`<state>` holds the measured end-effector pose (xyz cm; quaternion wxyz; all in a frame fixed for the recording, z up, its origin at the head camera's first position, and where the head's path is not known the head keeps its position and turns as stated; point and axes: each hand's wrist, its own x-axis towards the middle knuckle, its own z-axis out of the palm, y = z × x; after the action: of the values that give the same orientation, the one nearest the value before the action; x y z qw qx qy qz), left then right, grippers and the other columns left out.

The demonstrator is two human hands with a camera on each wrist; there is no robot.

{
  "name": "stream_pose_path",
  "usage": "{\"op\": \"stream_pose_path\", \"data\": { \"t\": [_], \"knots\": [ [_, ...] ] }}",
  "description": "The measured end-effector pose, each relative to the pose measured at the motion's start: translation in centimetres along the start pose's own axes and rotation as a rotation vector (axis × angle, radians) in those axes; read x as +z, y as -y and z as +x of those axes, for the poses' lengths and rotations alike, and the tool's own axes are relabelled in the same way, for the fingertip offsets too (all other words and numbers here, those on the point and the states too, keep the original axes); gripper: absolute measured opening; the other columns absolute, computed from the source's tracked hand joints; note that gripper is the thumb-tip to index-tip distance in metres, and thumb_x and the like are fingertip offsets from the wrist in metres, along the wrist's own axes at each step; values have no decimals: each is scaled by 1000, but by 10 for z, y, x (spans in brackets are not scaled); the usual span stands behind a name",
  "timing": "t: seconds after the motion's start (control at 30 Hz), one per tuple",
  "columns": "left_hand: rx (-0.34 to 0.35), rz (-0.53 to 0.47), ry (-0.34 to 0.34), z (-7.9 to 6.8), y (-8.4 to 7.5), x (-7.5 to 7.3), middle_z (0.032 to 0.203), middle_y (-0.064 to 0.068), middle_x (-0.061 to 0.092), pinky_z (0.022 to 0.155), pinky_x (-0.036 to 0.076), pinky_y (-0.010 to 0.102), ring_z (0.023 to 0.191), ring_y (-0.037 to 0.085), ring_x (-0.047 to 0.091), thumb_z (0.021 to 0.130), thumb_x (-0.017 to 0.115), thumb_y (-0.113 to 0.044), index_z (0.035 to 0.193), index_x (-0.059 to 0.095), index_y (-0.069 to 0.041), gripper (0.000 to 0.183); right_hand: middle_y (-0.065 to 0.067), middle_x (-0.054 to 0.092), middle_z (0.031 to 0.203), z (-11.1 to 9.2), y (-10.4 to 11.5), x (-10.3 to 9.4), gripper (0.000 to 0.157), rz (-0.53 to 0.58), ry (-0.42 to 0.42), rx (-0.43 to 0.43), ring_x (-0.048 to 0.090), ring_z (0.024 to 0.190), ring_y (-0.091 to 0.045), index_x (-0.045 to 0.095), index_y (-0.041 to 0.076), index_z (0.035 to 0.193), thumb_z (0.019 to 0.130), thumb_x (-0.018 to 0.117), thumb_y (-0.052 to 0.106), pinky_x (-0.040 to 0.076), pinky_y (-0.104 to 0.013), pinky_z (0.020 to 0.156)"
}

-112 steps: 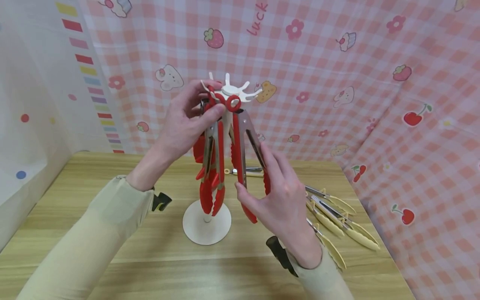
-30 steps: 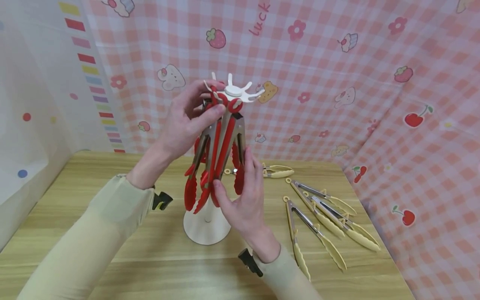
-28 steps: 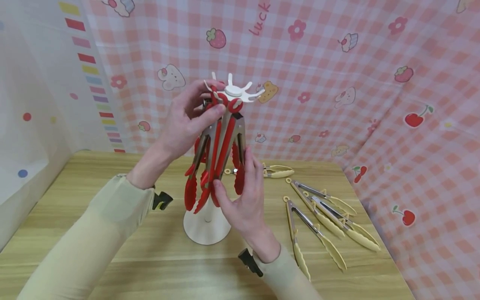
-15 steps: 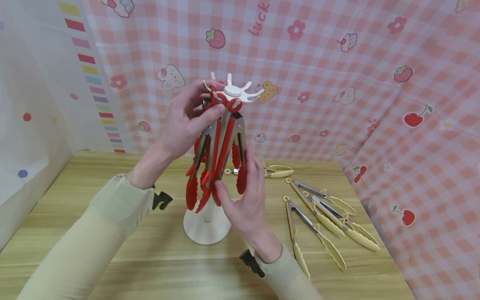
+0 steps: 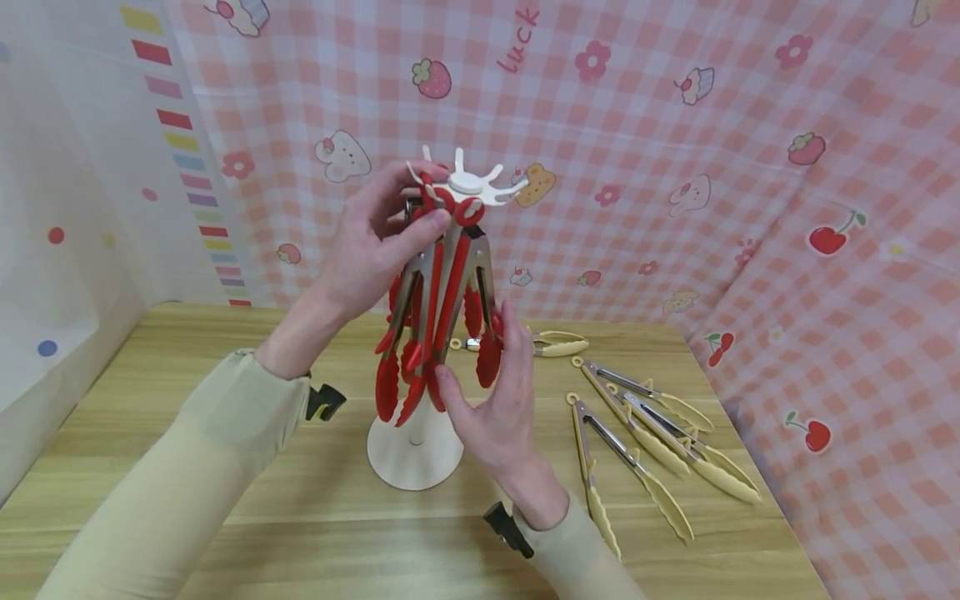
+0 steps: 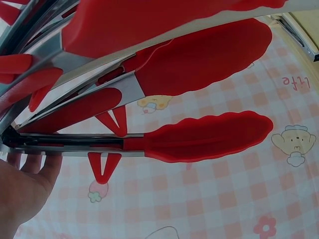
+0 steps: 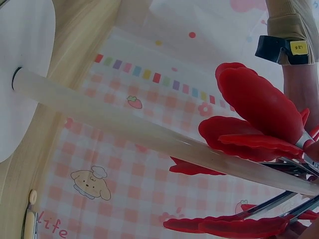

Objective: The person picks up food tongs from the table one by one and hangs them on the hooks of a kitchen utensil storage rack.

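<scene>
A white stand (image 5: 467, 182) with a ring of hooks on top holds several red-headed tongs by their loops. My left hand (image 5: 367, 242) grips the tops of the tongs on the left, thumb in front, close under the hooks; its far fingers are partly hidden. My right hand (image 5: 498, 417) holds the front-right pair of red tongs (image 5: 452, 287) low down, thumb on one arm and fingers on the other. That pair's loop hangs on a front hook. In the left wrist view, red tongs (image 6: 209, 137) hang beside the left fingers (image 6: 50, 169).
Several yellow tongs (image 5: 660, 425) lie spread on the wooden table to the right, and another yellow pair (image 5: 558, 343) lies behind the stand. The stand's round white base (image 5: 412, 467) rests on the table. A checked pink cloth (image 5: 615, 125) hangs behind.
Since the oldest frame my right hand moved left, taking the front-right tongs' lower ends closer to the other red tongs. Lately it shifted slightly right. My left hand stayed.
</scene>
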<state>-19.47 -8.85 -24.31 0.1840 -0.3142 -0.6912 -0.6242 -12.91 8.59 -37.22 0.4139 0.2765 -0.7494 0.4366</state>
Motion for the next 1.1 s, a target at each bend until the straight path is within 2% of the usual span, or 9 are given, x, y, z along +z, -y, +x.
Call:
{"op": "stream_pose_path", "data": {
  "t": [0.23, 0.47, 0.7, 0.9, 1.1],
  "knots": [
    [3, -4, -1, 0, 0, 0, 121, -2, 70, 101, 54, 46, 113, 20, 66, 96, 63, -11, 137, 58, -1, 42, -23, 51, 150, 0, 1, -4, 89, -8, 19, 0, 53, 133, -35, 30, -4, 160, 87, 79, 12, 49, -44, 110],
    [-1, 4, 3, 0, 0, 0, 126, 6, 69, 103, 54, 49, 114, 19, 66, 96, 63, -11, 137, 58, -1, 43, -21, 50, 150, 0, -2, -13, 93, -53, 87, 43, 53, 136, -33, 32, -1, 161, 84, 83, 12, 49, -45, 116],
    [6, 2, 0, 0, 0, 0, 125, 6, 69, 100, 55, 44, 113, 20, 66, 96, 63, -12, 137, 58, -1, 43, -23, 50, 151, -2, -9, -26, 94, -126, 157, 54, 53, 138, -36, 35, -1, 160, 83, 86, 17, 50, -52, 115],
    [3, 9, 6, 0, 0, 0, 129, 12, 68, 104, 54, 50, 115, 19, 66, 96, 63, -13, 138, 57, -2, 44, -24, 48, 154, -6, -16, -41, 96, -206, 202, 81, 51, 141, -39, 36, 1, 160, 81, 88, 18, 50, -55, 113],
    [4, -8, 2, 0, 0, 1, 126, 6, 69, 103, 54, 47, 114, 20, 65, 96, 63, -12, 137, 58, -1, 43, -23, 48, 155, -8, -26, -60, 92, -298, 247, 115, 52, 139, -41, 39, 5, 159, 82, 87, 21, 52, -58, 110]
  ]
}}
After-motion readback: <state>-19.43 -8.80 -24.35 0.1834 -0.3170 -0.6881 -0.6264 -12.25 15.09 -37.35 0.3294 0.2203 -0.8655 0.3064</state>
